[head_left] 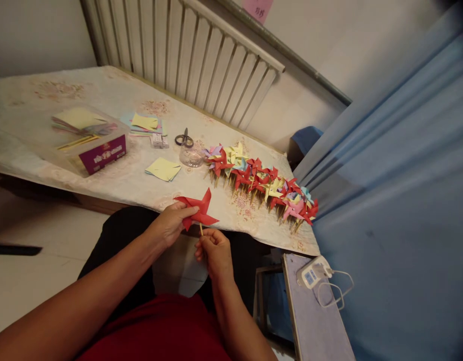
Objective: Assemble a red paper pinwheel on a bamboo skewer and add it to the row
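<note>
- Left hand (175, 220): your thumb lies on top of the red pinwheel (204, 206), fingers beneath, pinching it near its middle.
- Right hand (215, 250): your thumb and fingers are closed together on the thin stick (201, 229), just below the pinwheel.
- The red pinwheel is at the near edge of the table (134, 188), its blades spread; the stick runs down from it to your right fingers. Cannot tell whether the two are joined.
- Ahead of your hands, left of centre: a pile of cut paper (164, 169), yellow on top.
- Beyond that pile: a second paper stack (144, 122), with small boxes (158, 141) at its near side.
- Scissors (184, 138) lie just beside a clear dish (192, 157).
- Right of the dish, finished pinwheels (256, 180) crowd in a long band: red, yellow, pink, purple, blue.
- Far left: a clear bin (71, 155) with a purple label, holding more paper.
- Right, below the table: a white plug device (312, 273) and its cord on a bench (316, 321), near the blue curtain (389, 210).
</note>
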Demonstrator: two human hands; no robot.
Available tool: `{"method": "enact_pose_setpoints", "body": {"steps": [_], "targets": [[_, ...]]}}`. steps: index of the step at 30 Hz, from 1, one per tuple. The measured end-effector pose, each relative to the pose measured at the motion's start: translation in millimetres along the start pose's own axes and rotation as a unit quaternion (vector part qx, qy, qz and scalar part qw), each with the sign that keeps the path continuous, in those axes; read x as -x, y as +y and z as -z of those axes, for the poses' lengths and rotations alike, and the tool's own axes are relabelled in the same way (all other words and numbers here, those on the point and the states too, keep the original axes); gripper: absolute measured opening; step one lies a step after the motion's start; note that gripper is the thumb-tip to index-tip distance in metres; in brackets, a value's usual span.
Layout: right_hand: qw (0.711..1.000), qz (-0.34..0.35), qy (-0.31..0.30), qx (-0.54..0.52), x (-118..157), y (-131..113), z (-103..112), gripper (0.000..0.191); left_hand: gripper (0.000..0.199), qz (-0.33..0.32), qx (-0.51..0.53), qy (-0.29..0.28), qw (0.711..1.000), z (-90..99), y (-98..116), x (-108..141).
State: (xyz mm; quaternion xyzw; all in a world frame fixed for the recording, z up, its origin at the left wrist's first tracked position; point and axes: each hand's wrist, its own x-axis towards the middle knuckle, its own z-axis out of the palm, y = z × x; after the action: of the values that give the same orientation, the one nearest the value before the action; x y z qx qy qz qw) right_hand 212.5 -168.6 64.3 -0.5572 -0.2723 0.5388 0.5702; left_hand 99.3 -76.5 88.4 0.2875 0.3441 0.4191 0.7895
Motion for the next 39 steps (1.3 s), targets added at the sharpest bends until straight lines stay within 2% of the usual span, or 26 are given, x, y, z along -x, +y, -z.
{"method": "enact_pose_setpoints", "body": {"steps": [6, 14, 25, 33, 39], "targets": [[0.999, -0.003, 0.012, -0.031, -4.1, -4.1, 6.1, 0.022, 0.019, 0.021, 0.014, -0.019, 0.999, 7.8, 4.9, 4.4], [0.998, -0.014, -0.004, -0.062, -1.8, -9.5, 9.8, 0.025, 0.021, 0.035, -0.030, -0.043, 0.998, 20.7, -0.1, 7.7], [0.998, -0.011, -0.012, -0.054, -1.6, -7.3, 10.2, 0.026, 0.018, 0.056, -0.006, -0.069, 0.996, 26.9, -4.9, 3.2], [0.999, -0.011, -0.010, -0.048, -1.8, -7.7, 8.4, 0.025, 0.016, 0.041, -0.001, -0.075, 0.996, 25.3, -4.9, 3.9], [1.000, 0.016, 0.008, -0.002, -1.7, -11.8, 12.3, 0.021, 0.022, 0.050, -0.010, -0.088, 0.995, 36.4, 7.1, 9.9]]}}
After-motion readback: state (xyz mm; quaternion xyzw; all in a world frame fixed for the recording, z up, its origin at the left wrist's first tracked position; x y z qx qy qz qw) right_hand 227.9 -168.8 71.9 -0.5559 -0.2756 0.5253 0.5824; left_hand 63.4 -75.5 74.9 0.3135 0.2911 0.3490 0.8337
